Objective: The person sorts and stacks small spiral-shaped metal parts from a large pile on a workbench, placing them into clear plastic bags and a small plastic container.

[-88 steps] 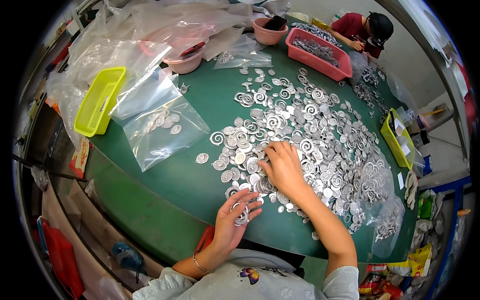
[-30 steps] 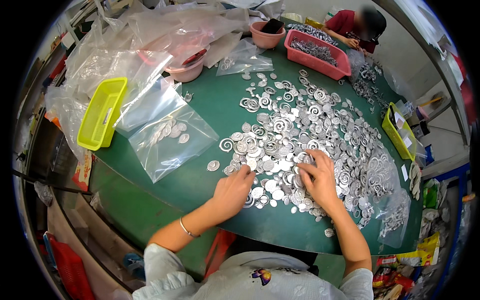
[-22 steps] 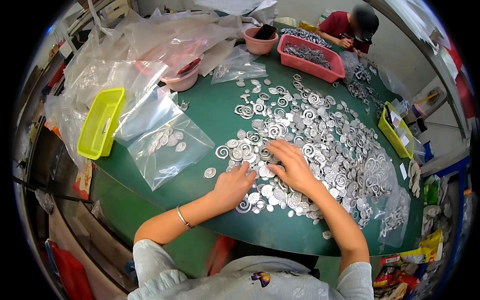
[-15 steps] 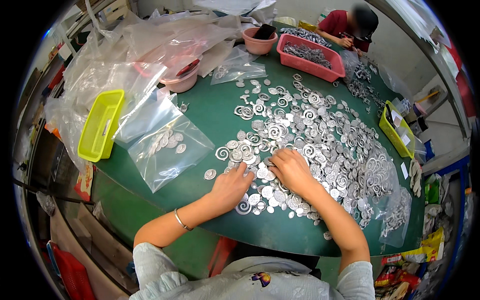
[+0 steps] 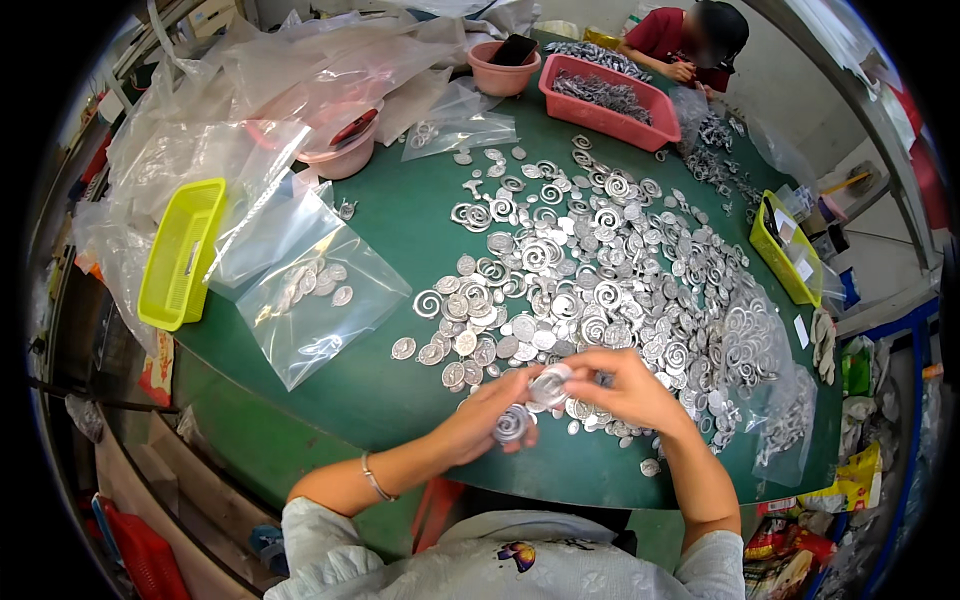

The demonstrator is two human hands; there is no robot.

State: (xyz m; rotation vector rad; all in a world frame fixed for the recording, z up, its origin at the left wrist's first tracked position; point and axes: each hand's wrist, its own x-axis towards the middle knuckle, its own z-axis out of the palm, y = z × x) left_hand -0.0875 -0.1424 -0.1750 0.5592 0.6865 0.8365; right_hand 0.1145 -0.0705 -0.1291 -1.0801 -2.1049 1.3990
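My left hand [image 5: 472,424], with a bracelet on its wrist, is held low over the table's near edge, closed on a silver spiral pendant [image 5: 511,425]. Just to its right, my right hand [image 5: 628,390] pinches a round silver pendant [image 5: 549,386], blurred by motion, which almost meets the left fingertips. Beyond both hands spreads a loose heap of silver pendants [image 5: 607,295], some spiral, some oval or round discs. To the left lies a see-through plastic bag [image 5: 322,325] with several oval pendants.
A yellow-green basket [image 5: 182,255] stands at the left, another basket [image 5: 792,250] at the right. Pink tubs [image 5: 340,160] and a pink tray [image 5: 610,110] of small metal parts sit farther back. Another person [image 5: 680,50] works at the far right. Plastic sheets [image 5: 300,70] pile up at the back left.
Both hands have drawn back from the heap toward me and come together, lifting pendants off the table. The view has shifted slightly.
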